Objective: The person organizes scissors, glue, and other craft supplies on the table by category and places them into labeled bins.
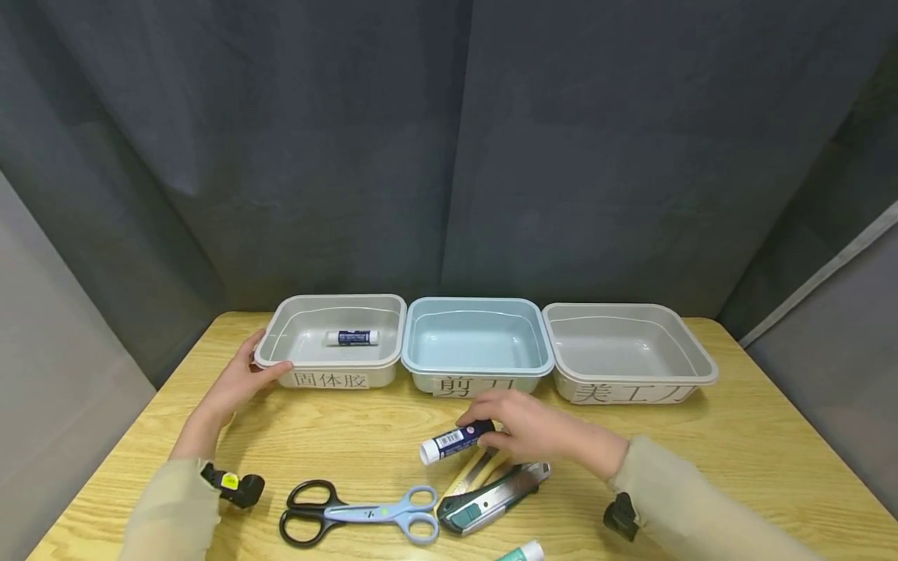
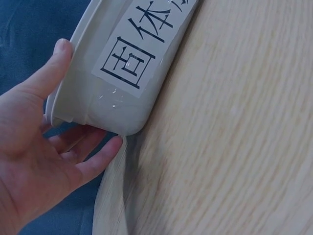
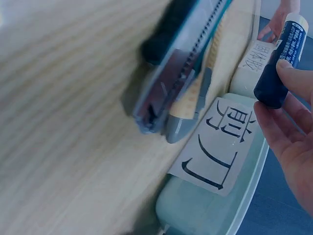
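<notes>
My right hand (image 1: 526,425) pinches a dark blue glue stick (image 1: 456,439) with a white end, held tilted above the table in front of the middle bin. Below it lie a green-and-silver utility knife (image 1: 494,499) and a yellow utility knife (image 1: 468,473), partly covered by the other knife and the hand. With thumb on the rim and fingers under the corner, my left hand (image 1: 238,382) holds the left grey bin (image 1: 382,376). Inside that bin rests another blue glue stick (image 1: 353,337). The left wrist view shows this grip close up, beside the bin's paper label (image 2: 142,49).
A light blue bin (image 1: 477,370) and a second grey bin (image 1: 634,379) stand in a row with the left one, each labelled. Scissors (image 1: 365,513) with black and blue handles lie at the front; a green glue stick (image 1: 522,552) is cut off by the frame's bottom. Dark curtain (image 1: 449,156) hangs behind.
</notes>
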`<control>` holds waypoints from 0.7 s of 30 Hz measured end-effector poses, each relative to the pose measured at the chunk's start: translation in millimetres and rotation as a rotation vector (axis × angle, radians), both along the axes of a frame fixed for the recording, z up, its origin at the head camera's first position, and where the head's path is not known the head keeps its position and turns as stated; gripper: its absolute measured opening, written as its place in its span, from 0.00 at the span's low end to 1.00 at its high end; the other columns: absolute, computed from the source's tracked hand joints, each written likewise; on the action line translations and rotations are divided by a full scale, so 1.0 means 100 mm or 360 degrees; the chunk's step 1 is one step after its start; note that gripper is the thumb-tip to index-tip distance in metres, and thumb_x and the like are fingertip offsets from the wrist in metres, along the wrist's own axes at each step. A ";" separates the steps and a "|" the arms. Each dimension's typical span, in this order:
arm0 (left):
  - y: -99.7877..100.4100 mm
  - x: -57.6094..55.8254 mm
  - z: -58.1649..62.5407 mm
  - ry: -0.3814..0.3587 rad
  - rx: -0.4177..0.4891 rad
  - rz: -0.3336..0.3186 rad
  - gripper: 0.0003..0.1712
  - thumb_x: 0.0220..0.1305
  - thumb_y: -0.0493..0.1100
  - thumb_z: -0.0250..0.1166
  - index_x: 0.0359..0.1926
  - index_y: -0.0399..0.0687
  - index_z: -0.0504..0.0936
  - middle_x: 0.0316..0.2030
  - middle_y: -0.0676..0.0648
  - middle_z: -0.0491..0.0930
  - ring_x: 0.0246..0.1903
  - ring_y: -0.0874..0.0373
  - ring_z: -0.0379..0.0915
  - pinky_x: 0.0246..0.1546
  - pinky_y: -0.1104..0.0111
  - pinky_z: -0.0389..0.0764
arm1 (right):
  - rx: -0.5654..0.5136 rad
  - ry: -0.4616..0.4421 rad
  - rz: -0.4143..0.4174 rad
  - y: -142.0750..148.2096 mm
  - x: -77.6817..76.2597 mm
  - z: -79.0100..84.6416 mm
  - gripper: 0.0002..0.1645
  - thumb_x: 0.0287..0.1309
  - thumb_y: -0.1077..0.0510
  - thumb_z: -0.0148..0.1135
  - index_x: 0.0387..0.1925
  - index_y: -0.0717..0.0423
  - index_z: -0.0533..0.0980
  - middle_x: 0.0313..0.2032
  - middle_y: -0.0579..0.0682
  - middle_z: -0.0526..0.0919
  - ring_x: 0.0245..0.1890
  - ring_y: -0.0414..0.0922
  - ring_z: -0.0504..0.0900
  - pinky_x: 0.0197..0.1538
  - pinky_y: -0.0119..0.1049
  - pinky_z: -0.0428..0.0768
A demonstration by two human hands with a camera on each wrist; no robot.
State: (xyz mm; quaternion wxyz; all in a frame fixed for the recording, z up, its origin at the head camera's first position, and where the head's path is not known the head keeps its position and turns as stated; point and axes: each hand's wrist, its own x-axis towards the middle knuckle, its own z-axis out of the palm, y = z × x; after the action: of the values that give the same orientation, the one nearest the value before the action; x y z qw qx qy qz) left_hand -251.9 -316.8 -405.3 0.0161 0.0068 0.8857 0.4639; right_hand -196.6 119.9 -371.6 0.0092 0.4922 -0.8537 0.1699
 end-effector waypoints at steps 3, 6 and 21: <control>0.00 0.00 0.00 0.0004 -0.0001 -0.0002 0.54 0.59 0.55 0.61 0.70 0.43 0.33 0.65 0.29 0.49 0.58 0.42 0.55 0.44 0.69 0.71 | -0.0024 -0.0003 -0.0007 -0.04 -0.05 0.03 0.16 0.52 0.57 0.63 0.46 0.50 0.77 0.40 0.41 0.77 0.41 0.35 0.74 0.47 0.32 0.74; 0.00 0.00 0.01 -0.0003 0.0006 0.0002 0.55 0.59 0.55 0.61 0.70 0.43 0.33 0.65 0.28 0.47 0.60 0.41 0.53 0.49 0.61 0.70 | -0.0029 0.0007 0.0008 -0.08 -0.10 0.05 0.16 0.52 0.56 0.63 0.45 0.50 0.77 0.40 0.42 0.77 0.41 0.35 0.74 0.47 0.31 0.74; 0.02 0.01 0.04 -0.0011 0.0012 -0.0015 0.54 0.59 0.54 0.61 0.70 0.43 0.33 0.65 0.28 0.48 0.60 0.40 0.55 0.47 0.64 0.70 | -0.0066 0.0065 -0.0012 -0.22 -0.27 0.16 0.17 0.52 0.57 0.64 0.46 0.50 0.77 0.39 0.42 0.78 0.41 0.36 0.75 0.46 0.31 0.74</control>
State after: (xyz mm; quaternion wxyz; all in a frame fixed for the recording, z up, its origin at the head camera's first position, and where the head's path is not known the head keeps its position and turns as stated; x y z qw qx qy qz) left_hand -250.6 -315.1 -401.5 0.0213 0.0093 0.8839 0.4672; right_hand -224.0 97.8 -355.8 0.0376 0.4921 -0.8515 0.1773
